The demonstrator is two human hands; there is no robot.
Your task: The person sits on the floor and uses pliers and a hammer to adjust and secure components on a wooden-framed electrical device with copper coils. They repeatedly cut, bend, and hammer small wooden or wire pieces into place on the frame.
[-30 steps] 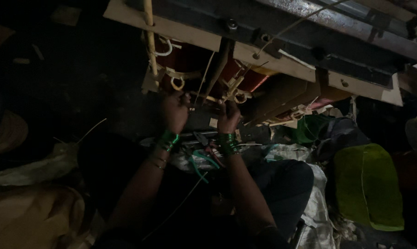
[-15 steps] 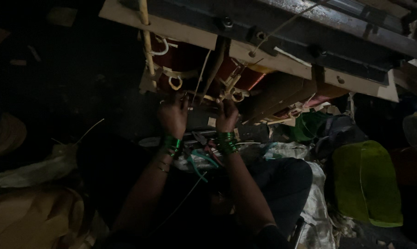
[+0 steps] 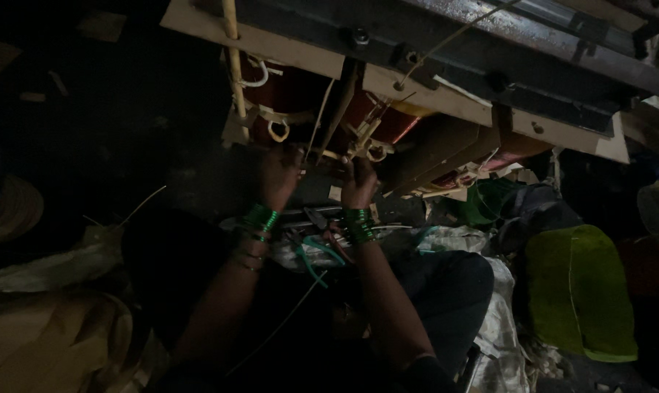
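Both hands work pale cords [image 3: 322,149] under the wooden frame [image 3: 286,51]: left hand [image 3: 278,178] and right hand [image 3: 358,182] are raised there, finger grip too dark to tell. Tying seems underway; steady tension matters.

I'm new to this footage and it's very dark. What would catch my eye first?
First, the two hands, left hand and right hand, raised at centre to the pale cane strips under the slanting wooden frame. Bright green bangles ring both wrists. At lower right lies a vivid green cloth bundle.
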